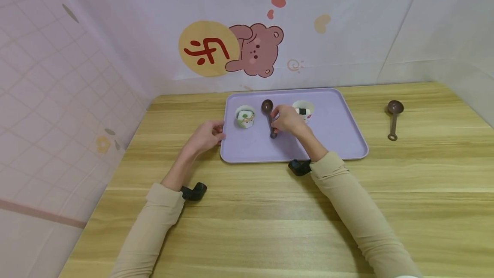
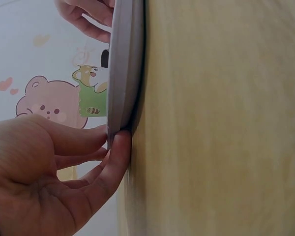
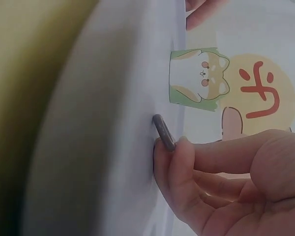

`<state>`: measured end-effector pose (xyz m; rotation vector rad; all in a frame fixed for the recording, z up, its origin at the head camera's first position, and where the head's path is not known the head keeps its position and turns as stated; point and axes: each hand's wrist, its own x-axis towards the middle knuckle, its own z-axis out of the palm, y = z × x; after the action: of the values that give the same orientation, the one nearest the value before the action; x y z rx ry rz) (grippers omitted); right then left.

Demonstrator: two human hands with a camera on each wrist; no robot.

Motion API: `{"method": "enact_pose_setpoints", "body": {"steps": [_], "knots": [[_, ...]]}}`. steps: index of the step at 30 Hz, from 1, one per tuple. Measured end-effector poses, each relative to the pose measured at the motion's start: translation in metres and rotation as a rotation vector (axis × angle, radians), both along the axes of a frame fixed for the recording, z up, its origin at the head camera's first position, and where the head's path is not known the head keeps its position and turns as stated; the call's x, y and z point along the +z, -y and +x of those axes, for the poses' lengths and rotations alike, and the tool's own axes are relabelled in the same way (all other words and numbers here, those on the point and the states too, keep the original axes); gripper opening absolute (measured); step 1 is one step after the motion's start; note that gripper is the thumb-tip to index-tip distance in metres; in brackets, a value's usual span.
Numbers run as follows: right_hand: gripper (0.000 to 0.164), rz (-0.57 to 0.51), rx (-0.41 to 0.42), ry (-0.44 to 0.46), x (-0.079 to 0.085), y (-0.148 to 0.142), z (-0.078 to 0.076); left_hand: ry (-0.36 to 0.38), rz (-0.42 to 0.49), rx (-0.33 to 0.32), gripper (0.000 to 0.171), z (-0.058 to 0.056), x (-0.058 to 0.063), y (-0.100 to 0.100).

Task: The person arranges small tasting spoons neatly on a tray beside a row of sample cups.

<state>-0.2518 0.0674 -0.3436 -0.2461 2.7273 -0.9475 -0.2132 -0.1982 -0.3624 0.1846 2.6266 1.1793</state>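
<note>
A lilac tray (image 1: pixel 332 138) lies on the wooden table. At its left rim, my left hand (image 1: pixel 206 135) pinches the edge, thumb above and a finger underneath in the left wrist view. My right hand (image 1: pixel 288 119) reaches over the tray and grips the handle of a dark brown measuring spoon (image 1: pixel 267 106), whose bowl points toward the wall. In the right wrist view, the handle's end (image 3: pixel 163 132) sticks out between thumb and fingers. Left of the spoon stands a small patterned cup (image 1: pixel 246 122) with a white and green piece inside. A second cup (image 1: pixel 310 105), partly behind my right hand, holds a white piece with a black band.
Another brown measuring spoon (image 1: pixel 394 108) lies on the table right of the tray. Behind the table hangs a white backdrop (image 1: pixel 347 50) with a printed bear and hearts. Black wrist mounts (image 1: pixel 194 192) sit at both cuffs.
</note>
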Motion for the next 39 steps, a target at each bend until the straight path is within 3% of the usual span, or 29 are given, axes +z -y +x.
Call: {"method": "enact_pose_setpoints", "body": {"steps": [20, 29, 39], "knots": [[0.017, -0.036, -0.005, 0.026, -0.0041, 0.0007, -0.0009, -0.005, 0.003, 0.0, 0.052, 0.0005, -0.0016, 0.0007], [0.022, -0.034, 0.007, 0.009, -0.0061, -0.0007, -0.0013, -0.014, -0.006, -0.001, 0.052, 0.0011, -0.0015, 0.0001], [0.015, 0.067, 0.063, -0.082, -0.003, -0.0025, 0.0045, -0.004, -0.004, 0.003, 0.053, 0.0022, 0.0002, -0.0009]]}}
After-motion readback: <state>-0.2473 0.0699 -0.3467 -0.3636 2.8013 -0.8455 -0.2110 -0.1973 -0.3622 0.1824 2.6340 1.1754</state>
